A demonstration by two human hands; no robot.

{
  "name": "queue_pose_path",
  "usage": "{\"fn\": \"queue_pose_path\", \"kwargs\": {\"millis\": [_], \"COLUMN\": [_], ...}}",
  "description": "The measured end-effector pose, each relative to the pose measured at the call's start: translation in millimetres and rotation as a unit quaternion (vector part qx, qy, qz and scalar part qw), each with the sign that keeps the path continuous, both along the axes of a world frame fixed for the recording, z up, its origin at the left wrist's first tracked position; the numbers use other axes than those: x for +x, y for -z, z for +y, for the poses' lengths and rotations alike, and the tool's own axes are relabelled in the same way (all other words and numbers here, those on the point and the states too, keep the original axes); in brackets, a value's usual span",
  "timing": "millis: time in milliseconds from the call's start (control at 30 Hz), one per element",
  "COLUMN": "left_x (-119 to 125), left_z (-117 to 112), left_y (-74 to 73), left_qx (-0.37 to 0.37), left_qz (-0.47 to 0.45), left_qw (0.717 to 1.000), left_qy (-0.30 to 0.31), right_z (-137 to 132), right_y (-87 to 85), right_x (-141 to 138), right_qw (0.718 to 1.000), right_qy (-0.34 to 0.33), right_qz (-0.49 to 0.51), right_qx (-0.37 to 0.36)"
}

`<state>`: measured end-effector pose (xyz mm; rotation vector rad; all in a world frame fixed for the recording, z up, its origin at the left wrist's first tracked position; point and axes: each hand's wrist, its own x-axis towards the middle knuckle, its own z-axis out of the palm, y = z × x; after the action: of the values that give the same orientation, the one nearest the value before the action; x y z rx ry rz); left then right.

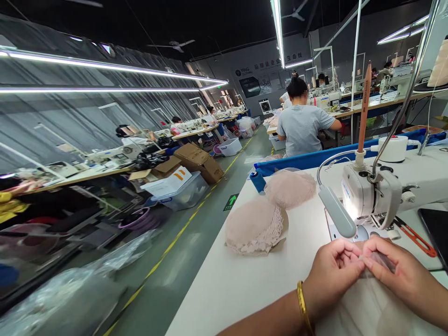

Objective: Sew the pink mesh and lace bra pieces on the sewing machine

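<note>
My left hand [332, 270], with a gold bangle on its wrist, and my right hand [395, 273] meet at the near edge of the white sewing table [245, 284]. Both pinch a thin, pale, sheer piece of fabric [364, 303] that drapes toward me. The hands are just in front of the white sewing machine [371, 196], whose lamp lights the needle plate. Two stacks of pink lace bra cups lie to the left: a nearer stack [254, 226] and a farther stack [290, 186].
Red-handled snips [415, 235] lie right of the machine, next to a dark tablet [437, 228]. A person in a grey shirt [303, 126] sits with their back to me at the station ahead. Left of the aisle stand cardboard boxes [199, 161], bins and more workstations.
</note>
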<state>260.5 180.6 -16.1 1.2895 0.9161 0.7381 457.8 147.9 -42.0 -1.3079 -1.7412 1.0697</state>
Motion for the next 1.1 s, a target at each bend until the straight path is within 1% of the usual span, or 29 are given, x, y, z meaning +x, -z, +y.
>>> {"fn": "queue_pose_path", "kwargs": {"millis": [200,267,333,400,467,533,600,633,700,767,800,933,1100], "left_x": [-2,-1,0,3,5,5,4,3,1,-2,-3,-9,-11], "left_z": [0,1,3,7,11,13,14,14,14,14,14,16,14], "left_y": [-2.3,-2.0,0.4,4.2,8.1,11.2,13.2,14.0,16.1,18.5,19.7,21.2,17.3], "left_qx": [0.018,0.065,0.148,0.231,0.294,0.349,0.409,0.445,0.522,0.577,0.589,0.579,0.581], "left_qz": [0.023,0.052,0.114,0.2,0.282,0.328,0.33,0.32,0.3,0.289,0.287,0.303,0.333], "left_qw": [1.0,0.997,0.982,0.952,0.913,0.877,0.85,0.835,0.798,0.763,0.755,0.753,0.738], "left_qy": [0.001,-0.003,-0.015,-0.023,-0.022,-0.031,-0.041,-0.036,-0.007,0.026,0.038,0.073,0.086], "right_z": [-1,-1,2,6,12,18,21,22,22,21,20,18,18], "right_y": [2.3,3.9,6.9,11.2,16.1,20.3,23.4,24.5,26.0,26.8,26.9,26.2,22.9], "right_x": [2,1,-1,-4,-7,-8,-8,-7,-5,-3,-2,1,10], "right_qw": [1.0,0.999,0.995,0.983,0.966,0.955,0.952,0.951,0.948,0.947,0.946,0.942,0.931], "right_qy": [0.008,0.015,0.029,0.054,0.077,0.095,0.106,0.113,0.125,0.135,0.138,0.13,0.046], "right_qz": [-0.014,-0.029,-0.071,-0.139,-0.199,-0.232,-0.242,-0.246,-0.25,-0.25,-0.248,-0.253,-0.29], "right_qx": [0.011,0.026,0.059,0.105,0.142,0.156,0.153,0.151,0.15,0.152,0.155,0.177,0.217]}}
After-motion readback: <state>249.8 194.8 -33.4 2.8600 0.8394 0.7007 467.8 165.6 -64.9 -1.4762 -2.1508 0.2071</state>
